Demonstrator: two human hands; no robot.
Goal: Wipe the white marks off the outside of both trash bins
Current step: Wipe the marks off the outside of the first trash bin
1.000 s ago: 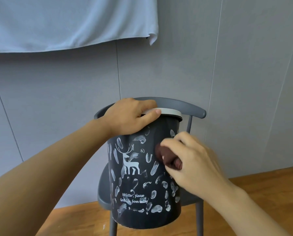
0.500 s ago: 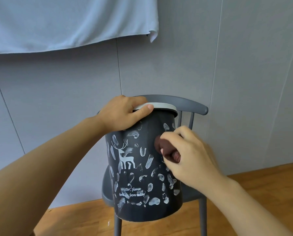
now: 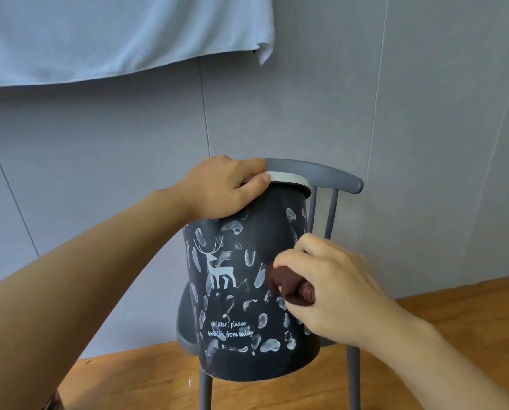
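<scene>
Right hand presses brown cloth against bin

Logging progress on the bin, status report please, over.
Left hand grips bin rim. Right hand presses brown cloth on bin side. Many white marks left. Nothing in the way.

The bin filled the chair seat, the backrest close behind its rim. The left hand covered the rim's near side; the right hand blocked the bin's right flank. Its lower front stood open.
</scene>
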